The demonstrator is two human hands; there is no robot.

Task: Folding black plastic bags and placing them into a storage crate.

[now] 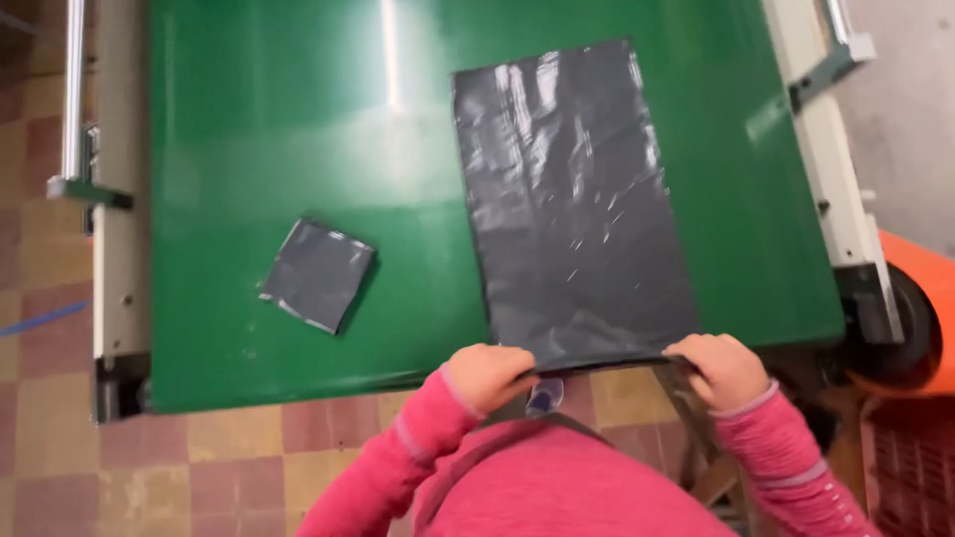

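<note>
Both hands pinching the near edge of a black plastic bag on the green worktop

Left hand (489, 372) and right hand (724, 368) each have a closed grip on the near corners of the flat black plastic bag (577, 199); a small folded black bag (318, 274) lies off to the left on the green worktop (249, 129).

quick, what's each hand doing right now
Left hand: closed on the near edge of the black plastic bag.
Right hand: closed on the same edge, at its other corner.
</note>
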